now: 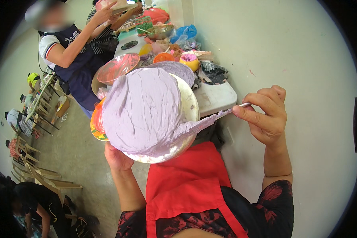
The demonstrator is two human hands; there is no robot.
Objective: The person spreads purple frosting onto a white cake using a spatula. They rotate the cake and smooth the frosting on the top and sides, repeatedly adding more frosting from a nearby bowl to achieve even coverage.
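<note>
A cake (142, 111) thickly coated in lavender icing sits on a white round board (189, 104) in front of my chest. My left hand (119, 157) holds the board from its near left edge; the fingers are hidden underneath. With thumb and fingertips, my right hand (265, 113) pinches the pale end of a thin icing spatula (210, 122). Its length is smeared with lavender icing, and the far end touches the cake's right side. Ridges and strokes mark the icing on top.
Beyond the cake stands a white table (218, 97) bearing a bowl of pink icing (118, 68), a yellow cup (189, 61), an orange bowl (164, 58) and plastic bags (184, 33). A wall runs along the right. To the left, a person (73, 59) lifts a pink cake; plastic chairs (47, 178) stand behind.
</note>
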